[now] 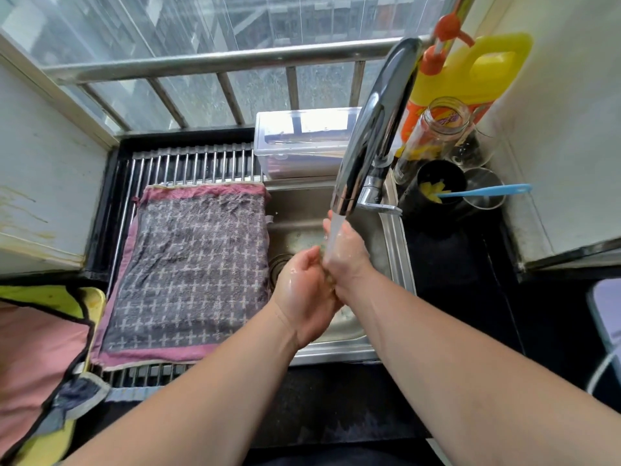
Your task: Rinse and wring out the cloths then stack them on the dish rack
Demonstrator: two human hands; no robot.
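Sink (299,205), checked cloth (191,267) flat on rack (188,166), long axis toward window (201,25), left hand (304,287) pressed against right hand (347,255)

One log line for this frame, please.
water: tap running | hands: left hand against right hand under stream | cloth: flat on rack
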